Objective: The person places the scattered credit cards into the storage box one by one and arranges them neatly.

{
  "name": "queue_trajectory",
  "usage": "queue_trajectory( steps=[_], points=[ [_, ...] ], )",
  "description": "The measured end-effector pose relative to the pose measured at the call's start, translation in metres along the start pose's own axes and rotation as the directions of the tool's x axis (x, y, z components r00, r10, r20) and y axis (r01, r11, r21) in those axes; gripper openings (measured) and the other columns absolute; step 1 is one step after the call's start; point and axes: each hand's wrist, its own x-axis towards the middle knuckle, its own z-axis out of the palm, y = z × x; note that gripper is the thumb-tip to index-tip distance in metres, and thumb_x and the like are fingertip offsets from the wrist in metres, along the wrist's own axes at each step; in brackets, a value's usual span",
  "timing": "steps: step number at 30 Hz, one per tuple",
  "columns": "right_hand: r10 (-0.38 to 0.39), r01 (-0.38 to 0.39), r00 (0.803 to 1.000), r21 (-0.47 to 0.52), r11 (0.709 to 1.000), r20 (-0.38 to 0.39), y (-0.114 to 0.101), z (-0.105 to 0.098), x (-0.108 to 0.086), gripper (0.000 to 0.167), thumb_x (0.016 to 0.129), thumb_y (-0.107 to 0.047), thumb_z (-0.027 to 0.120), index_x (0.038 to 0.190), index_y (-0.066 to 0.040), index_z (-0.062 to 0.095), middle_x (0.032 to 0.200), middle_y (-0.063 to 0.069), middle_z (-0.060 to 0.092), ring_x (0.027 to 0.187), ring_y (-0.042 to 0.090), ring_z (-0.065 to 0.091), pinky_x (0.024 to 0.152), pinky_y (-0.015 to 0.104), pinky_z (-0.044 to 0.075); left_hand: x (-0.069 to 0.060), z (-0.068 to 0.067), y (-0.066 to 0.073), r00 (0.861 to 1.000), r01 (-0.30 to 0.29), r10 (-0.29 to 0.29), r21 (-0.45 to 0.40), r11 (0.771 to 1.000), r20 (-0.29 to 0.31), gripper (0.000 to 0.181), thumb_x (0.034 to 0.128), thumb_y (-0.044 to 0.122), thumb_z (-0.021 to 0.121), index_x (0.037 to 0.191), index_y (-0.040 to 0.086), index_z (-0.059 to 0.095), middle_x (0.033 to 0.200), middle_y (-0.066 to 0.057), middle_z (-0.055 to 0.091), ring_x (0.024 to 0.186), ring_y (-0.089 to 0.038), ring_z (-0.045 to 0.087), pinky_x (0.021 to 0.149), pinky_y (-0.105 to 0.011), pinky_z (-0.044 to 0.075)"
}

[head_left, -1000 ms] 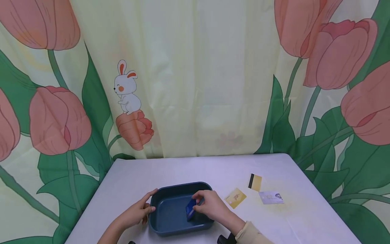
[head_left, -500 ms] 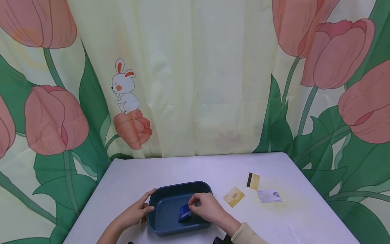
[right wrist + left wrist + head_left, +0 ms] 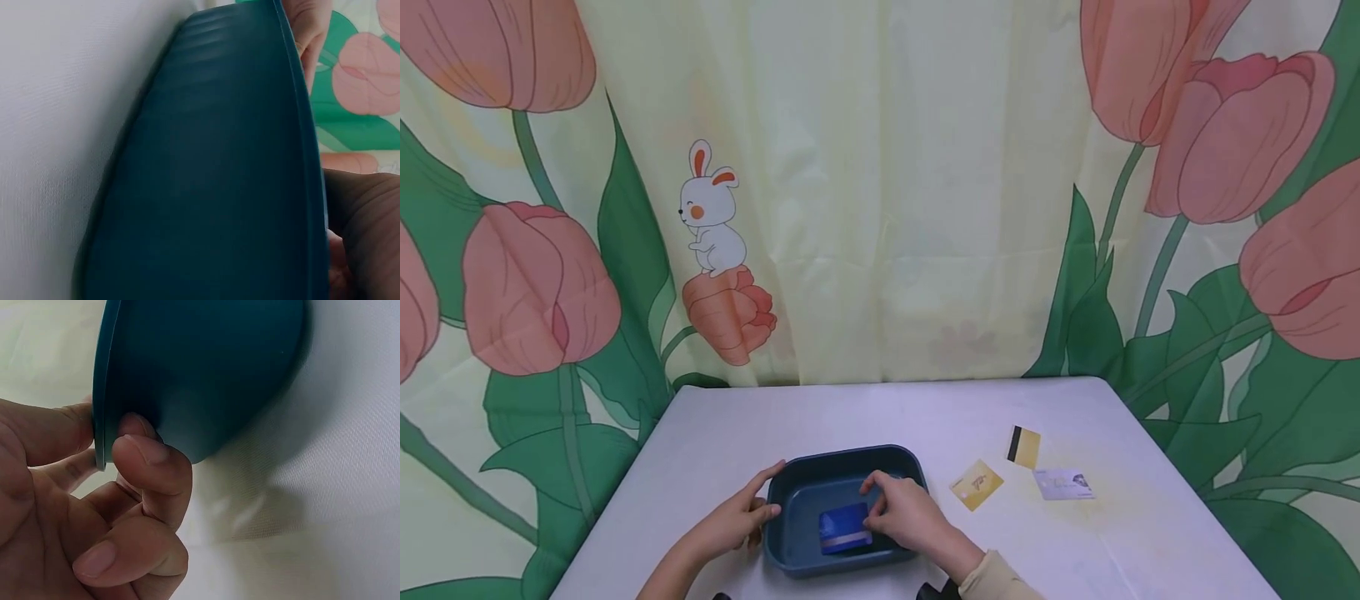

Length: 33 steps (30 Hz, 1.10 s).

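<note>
In the head view a dark blue tray [image 3: 790,564] stands on the table, with a blue card [image 3: 844,527] lying flat inside it. My left hand [image 3: 733,523] grips the tray's left end. The left wrist view shows the left thumb at the rim and bent fingers [image 3: 156,472] against the outer wall. Over the tray's right half is my right hand [image 3: 906,512], its thumb and index finger apart, the thumb beside the card's right edge. Whether the thumb touches the card I cannot tell. In the right wrist view the tray's wall [image 3: 206,150] hides most of that hand.
To the right of the tray lie a gold card [image 3: 977,485], a gold card with a black stripe [image 3: 1024,447] and a pale purple card [image 3: 1064,484]. They rest on the white-covered table [image 3: 1150,533]. A tulip-patterned curtain [image 3: 887,208] hangs behind.
The blue card went from tilted in my right fingers to lying flat on the tray's bottom, further left. My right thumb and index finger have spread apart. The left hand stays on the tray.
</note>
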Motion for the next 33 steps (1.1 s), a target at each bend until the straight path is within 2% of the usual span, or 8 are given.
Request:
queue_trajectory(
  steps=[4, 9, 21, 22, 25, 28, 31, 33],
  points=[
    [-0.002, 0.001, 1.000, -0.027, 1.000, -0.014, -0.001, 0.007, 0.003, 0.023, 0.084, -0.011, 0.084, 0.102, -0.015, 0.072, 0.071, -0.013, 0.063, 0.063, 0.003, 0.057, 0.060, 0.024, 0.046, 0.000, -0.001, -0.001, 1.000, -0.025, 0.025, -0.006, 1.000, 0.011, 0.069, 0.1076, 0.022, 0.056, 0.166, 0.014, 0.018, 0.073, -0.004, 0.057, 0.059, -0.019, 0.054, 0.052, -0.029, 0.036],
    [0.008, -0.008, 1.000, -0.057, 0.998, -0.001, -0.005, 0.012, 0.002, 0.022, 0.084, -0.012, 0.085, 0.102, -0.014, 0.073, 0.070, -0.013, 0.063, 0.062, 0.003, 0.056, 0.060, 0.024, 0.045, 0.002, 0.002, 0.000, 0.999, -0.046, 0.046, -0.018, 0.999, 0.018, 0.070, 0.1075, 0.022, 0.056, 0.166, 0.014, 0.018, 0.072, -0.004, 0.055, 0.058, -0.019, 0.053, 0.051, -0.029, 0.036],
    [-0.008, 0.011, 0.998, -0.053, 0.999, 0.062, -0.003, 0.021, 0.005, 0.022, 0.082, -0.014, 0.087, 0.101, -0.011, 0.077, 0.072, -0.015, 0.067, 0.066, -0.001, 0.058, 0.067, 0.025, 0.048, 0.000, 0.002, 0.000, 1.000, -0.010, 0.010, 0.001, 1.000, 0.016, 0.070, 0.1071, 0.022, 0.057, 0.165, 0.013, 0.018, 0.072, -0.005, 0.057, 0.060, -0.020, 0.053, 0.053, -0.029, 0.037],
    [-0.008, 0.011, 0.998, -0.050, 0.999, 0.067, -0.003, 0.022, 0.005, 0.022, 0.082, -0.014, 0.087, 0.101, -0.010, 0.077, 0.072, -0.015, 0.067, 0.067, -0.001, 0.058, 0.068, 0.026, 0.049, -0.001, 0.002, 0.000, 1.000, -0.006, 0.006, 0.003, 1.000, 0.017, 0.070, 0.1070, 0.022, 0.057, 0.165, 0.013, 0.018, 0.072, -0.005, 0.057, 0.060, -0.020, 0.053, 0.053, -0.030, 0.037],
    [-0.014, 0.018, 0.997, -0.056, 0.998, 0.071, -0.002, 0.023, 0.007, 0.023, 0.082, -0.016, 0.087, 0.101, -0.010, 0.078, 0.074, -0.015, 0.070, 0.071, -0.002, 0.061, 0.086, 0.037, 0.052, -0.002, 0.002, 0.002, 1.000, -0.012, 0.012, 0.014, 1.000, 0.011, 0.070, 0.1072, 0.022, 0.057, 0.165, 0.012, 0.018, 0.074, -0.005, 0.058, 0.061, -0.020, 0.054, 0.053, -0.030, 0.037],
    [-0.021, 0.026, 0.997, -0.066, 0.997, 0.075, -0.002, 0.022, 0.008, 0.022, 0.082, -0.018, 0.087, 0.102, -0.011, 0.079, 0.076, -0.015, 0.072, 0.078, -0.001, 0.064, 0.104, 0.053, 0.044, -0.003, 0.001, 0.005, 1.000, -0.017, 0.017, 0.022, 1.000, 0.001, 0.069, 0.1072, 0.021, 0.056, 0.165, 0.013, 0.019, 0.074, -0.006, 0.057, 0.061, -0.020, 0.053, 0.053, -0.029, 0.037],
    [-0.025, 0.032, 0.996, -0.077, 0.997, 0.083, -0.002, 0.022, 0.009, 0.021, 0.083, -0.020, 0.087, 0.101, -0.012, 0.079, 0.077, -0.016, 0.073, 0.084, -0.001, 0.065, 0.109, 0.061, 0.036, -0.003, 0.001, 0.007, 1.000, -0.015, 0.015, 0.023, 1.000, -0.005, 0.069, 0.1070, 0.020, 0.056, 0.165, 0.012, 0.019, 0.074, -0.006, 0.057, 0.060, -0.020, 0.053, 0.053, -0.029, 0.036],
    [-0.037, 0.044, 0.996, -0.090, 0.995, 0.081, -0.002, 0.021, 0.009, 0.019, 0.083, -0.020, 0.087, 0.100, -0.014, 0.080, 0.078, -0.016, 0.073, 0.085, -0.001, 0.065, 0.107, 0.061, 0.036, -0.003, 0.001, 0.007, 1.000, -0.014, 0.014, 0.024, 1.000, -0.005, 0.069, 0.1070, 0.020, 0.056, 0.165, 0.012, 0.019, 0.073, -0.006, 0.057, 0.060, -0.020, 0.052, 0.053, -0.029, 0.036]
  ],
)
